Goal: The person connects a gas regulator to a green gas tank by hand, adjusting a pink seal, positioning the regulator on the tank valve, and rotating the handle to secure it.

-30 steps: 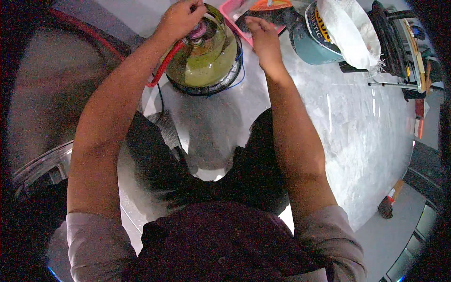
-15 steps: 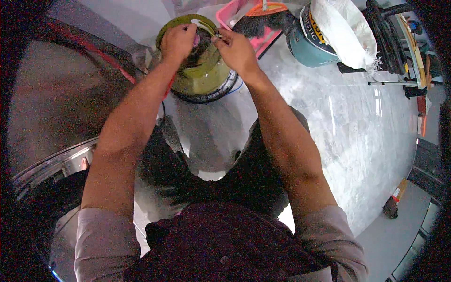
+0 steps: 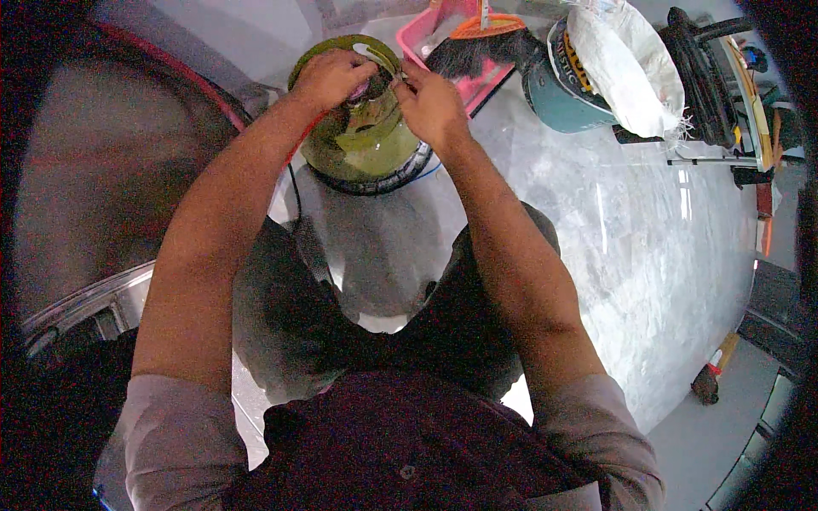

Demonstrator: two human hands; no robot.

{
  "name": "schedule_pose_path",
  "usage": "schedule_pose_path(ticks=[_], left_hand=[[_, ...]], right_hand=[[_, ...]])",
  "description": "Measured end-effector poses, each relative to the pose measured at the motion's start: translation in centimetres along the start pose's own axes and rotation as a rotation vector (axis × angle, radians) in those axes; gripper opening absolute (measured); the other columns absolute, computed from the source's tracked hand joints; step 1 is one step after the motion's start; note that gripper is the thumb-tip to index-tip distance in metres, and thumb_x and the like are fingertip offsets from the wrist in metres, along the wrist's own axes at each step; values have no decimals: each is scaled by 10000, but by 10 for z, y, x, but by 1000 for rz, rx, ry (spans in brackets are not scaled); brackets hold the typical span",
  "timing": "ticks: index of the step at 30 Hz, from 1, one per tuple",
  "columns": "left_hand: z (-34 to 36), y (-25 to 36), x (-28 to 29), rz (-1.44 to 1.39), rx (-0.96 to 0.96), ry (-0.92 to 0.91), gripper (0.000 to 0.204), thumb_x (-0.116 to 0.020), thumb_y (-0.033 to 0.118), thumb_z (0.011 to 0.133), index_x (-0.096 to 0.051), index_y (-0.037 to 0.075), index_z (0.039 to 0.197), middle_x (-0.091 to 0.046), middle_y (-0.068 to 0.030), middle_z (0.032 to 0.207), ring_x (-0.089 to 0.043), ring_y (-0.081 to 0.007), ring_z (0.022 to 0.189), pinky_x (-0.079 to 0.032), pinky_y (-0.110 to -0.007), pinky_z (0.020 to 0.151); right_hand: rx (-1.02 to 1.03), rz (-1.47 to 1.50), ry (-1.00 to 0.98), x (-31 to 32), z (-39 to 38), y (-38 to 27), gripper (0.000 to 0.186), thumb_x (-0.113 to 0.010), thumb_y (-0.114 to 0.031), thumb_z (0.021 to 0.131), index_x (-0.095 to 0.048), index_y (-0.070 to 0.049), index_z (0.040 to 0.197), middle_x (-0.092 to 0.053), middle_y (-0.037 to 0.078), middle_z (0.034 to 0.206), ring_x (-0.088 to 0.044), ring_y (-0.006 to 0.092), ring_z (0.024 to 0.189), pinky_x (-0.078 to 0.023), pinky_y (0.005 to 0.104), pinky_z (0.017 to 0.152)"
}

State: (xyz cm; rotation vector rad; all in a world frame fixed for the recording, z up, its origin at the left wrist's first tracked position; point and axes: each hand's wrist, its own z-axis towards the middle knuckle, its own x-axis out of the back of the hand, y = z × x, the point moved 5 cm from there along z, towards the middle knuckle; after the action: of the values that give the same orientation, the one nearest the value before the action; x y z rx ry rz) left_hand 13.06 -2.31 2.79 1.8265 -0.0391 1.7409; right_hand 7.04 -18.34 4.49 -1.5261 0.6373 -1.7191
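A green gas cylinder [image 3: 358, 157] stands on the floor in front of me, with a raised collar round its top and a black ring at its base. My left hand [image 3: 331, 81] reaches over the collar, its fingers bent in at the cylinder's top; a bit of pinkish material shows by the fingertips. At the collar's right side, my right hand [image 3: 433, 106] has thumb and finger pinched together. A small, thin thing seems to be between them, too small to name. The valve area is mostly hidden by my left hand.
Behind the cylinder lie a pink dustpan [image 3: 409, 41] and a broom [image 3: 490, 38] with orange head and black bristles. Farther right stands a teal bucket [image 3: 558, 104] with a white sack [image 3: 618, 72] over it. A thin black cable [image 3: 296, 192] hangs left of the cylinder.
The view has shifted slightly, so the cylinder and dustpan sit a little lower. My left forearm has swung left, its elbow farther out. Both hands stay at the cylinder's top.
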Motion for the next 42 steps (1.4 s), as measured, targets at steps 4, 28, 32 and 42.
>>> schedule_pose_path(ticks=[4, 28, 32, 42], left_hand=[[8, -2, 0, -77, 51, -153, 425, -492, 453, 852, -696, 83, 902, -669, -172, 880, -632, -383, 852, -489, -459, 810], [6, -20, -18, 153, 253, -18, 530, -396, 460, 894, -684, 21, 964, -643, -235, 1028, -596, -422, 991, -450, -490, 905], [8, -24, -19, 155, 265, -58, 532, -389, 473, 900, -689, 38, 963, -645, -232, 1029, -598, -415, 989, -446, -492, 905], [19, 0, 1, 172, 90, -363, 485, -430, 438, 896, -655, 34, 1040, -641, -228, 1036, -594, -396, 1008, -445, -471, 920]], right_hand=[[98, -119, 40, 3, -3, -5, 258, -553, -227, 858, -630, -36, 1012, -651, 222, 905, -628, 407, 860, -498, 491, 796], [-97, -238, 69, -5, -2, -12, 354, -558, -243, 862, -612, -38, 1147, -646, 255, 896, -637, 421, 816, -507, 497, 736], [-75, -214, 78, -4, -1, -9, 337, -575, -239, 853, -626, -31, 1114, -646, 251, 861, -636, 420, 802, -507, 494, 725], [24, -78, 167, -3, -3, -3, 298, -593, -222, 840, -639, -38, 1071, -650, 232, 868, -626, 424, 835, -499, 486, 743]])
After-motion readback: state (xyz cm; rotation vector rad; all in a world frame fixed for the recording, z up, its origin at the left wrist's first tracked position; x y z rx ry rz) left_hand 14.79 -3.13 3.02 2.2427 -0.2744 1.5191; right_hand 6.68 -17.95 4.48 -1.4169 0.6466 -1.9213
